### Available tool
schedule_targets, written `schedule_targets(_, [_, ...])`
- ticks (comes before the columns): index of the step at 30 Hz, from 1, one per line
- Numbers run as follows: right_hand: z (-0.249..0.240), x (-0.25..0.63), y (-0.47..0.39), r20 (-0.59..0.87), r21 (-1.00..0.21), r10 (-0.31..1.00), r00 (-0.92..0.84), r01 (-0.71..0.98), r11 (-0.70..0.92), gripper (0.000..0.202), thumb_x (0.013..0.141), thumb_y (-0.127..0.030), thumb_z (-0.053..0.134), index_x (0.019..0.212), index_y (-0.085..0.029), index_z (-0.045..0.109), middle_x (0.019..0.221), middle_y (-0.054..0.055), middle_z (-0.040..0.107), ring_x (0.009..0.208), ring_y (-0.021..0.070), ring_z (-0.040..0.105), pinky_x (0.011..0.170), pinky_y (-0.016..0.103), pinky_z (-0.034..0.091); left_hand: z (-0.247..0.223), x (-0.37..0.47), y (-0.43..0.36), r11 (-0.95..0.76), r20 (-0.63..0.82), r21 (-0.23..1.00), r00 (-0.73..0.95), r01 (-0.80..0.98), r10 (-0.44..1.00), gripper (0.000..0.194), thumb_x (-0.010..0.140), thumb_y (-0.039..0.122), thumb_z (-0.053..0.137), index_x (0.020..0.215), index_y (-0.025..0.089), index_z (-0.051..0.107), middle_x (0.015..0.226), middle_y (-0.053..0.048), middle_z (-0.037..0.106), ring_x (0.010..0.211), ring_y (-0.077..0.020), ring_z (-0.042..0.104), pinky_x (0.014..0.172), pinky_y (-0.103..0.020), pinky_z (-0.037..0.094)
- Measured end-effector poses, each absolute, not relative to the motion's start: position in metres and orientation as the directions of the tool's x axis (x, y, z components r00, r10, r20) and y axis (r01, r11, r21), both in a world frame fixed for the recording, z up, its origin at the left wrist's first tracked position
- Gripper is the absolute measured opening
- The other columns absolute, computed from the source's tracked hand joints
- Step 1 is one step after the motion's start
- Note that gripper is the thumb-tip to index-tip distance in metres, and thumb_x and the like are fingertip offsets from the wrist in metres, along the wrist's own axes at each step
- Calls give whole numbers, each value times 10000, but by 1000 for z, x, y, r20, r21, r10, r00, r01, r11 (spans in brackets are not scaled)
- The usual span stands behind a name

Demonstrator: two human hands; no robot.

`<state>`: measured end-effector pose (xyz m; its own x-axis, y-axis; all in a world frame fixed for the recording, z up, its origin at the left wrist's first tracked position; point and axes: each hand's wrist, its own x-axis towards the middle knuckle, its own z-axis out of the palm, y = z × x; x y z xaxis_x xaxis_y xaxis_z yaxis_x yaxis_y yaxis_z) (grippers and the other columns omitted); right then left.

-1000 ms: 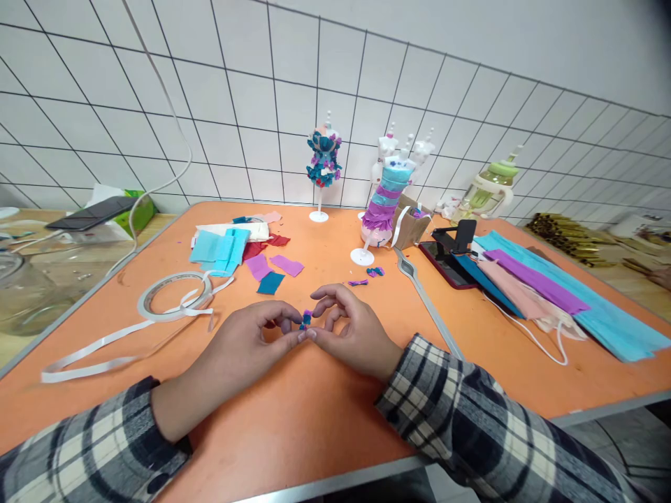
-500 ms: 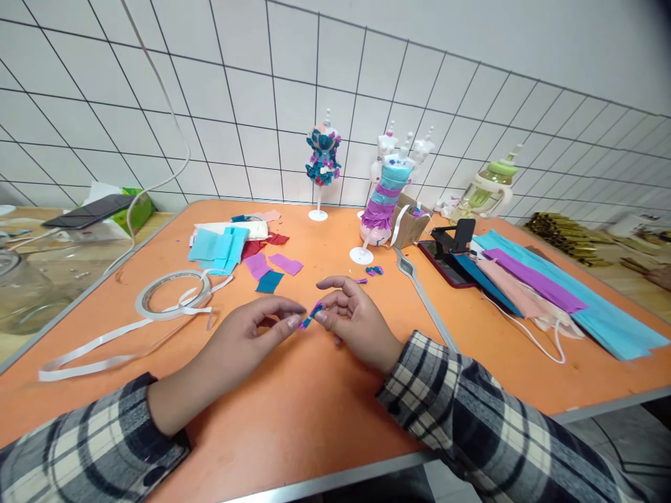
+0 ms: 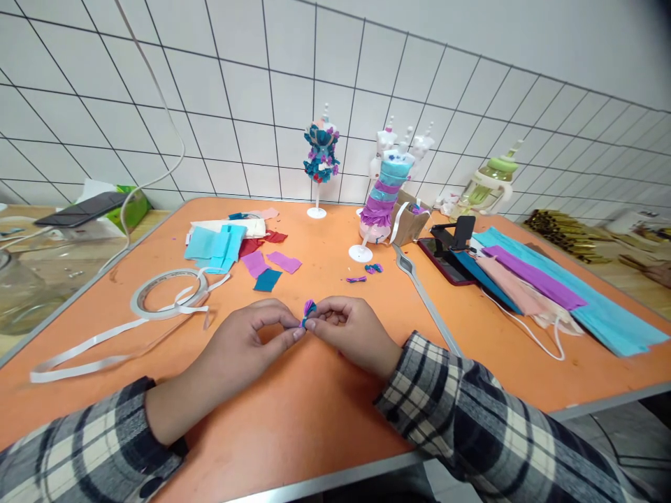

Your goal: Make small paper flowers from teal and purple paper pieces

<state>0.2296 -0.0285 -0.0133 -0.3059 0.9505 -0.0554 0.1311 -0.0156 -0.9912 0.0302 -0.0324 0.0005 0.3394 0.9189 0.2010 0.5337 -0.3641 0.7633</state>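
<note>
Between my two hands, above the orange table [image 3: 293, 433], is a small purple and teal paper bow [image 3: 309, 309]. My left hand [image 3: 256, 334] pinches its lower end between thumb and index finger. The fingertips of my right hand [image 3: 354, 330] close on its right side, fingers curled. Beyond my hands lie a teal paper square [image 3: 268, 281], two purple paper pieces [image 3: 284, 262], a small twisted purple piece [image 3: 356, 279] and another purple and teal bow [image 3: 374, 268].
Left: a tape roll [image 3: 140, 295] with loose white strips, light blue paper [image 3: 228, 248]. Back: a teal-decorated stand [image 3: 321, 157], a blue and purple dressed form [image 3: 380, 202]. Right: a grey strap [image 3: 427, 300], a phone [image 3: 445, 265], long paper strips [image 3: 602, 307], a green-lidded bottle [image 3: 485, 188].
The bow in my fingers has turned more upright, its purple end now at the top. My right hand's raised index finger has curled in. The twisted purple piece on the table shows more fully.
</note>
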Motion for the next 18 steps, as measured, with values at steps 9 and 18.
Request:
schedule_targets(9, [-12,230,-33,-117,-976,937,-329,212,-47,155,840,-333,716,859,-179,711,580,-59,491,503,92,403,456,219,324,-1,29,-33,-387,234,748,332,539,914,227,842,423,657,737,243,746,805,-26,752,785,-210,692,767,-329,529])
schedule_targets(18, [-7,234,-26,-75,-928,913,-401,363,84,140,882,-164,714,762,-176,643,640,-64,540,587,86,456,571,228,351,1,24,-31,-424,212,720,408,549,888,285,901,412,572,803,236,773,837,-38,778,802,-213,712,764,-322,546])
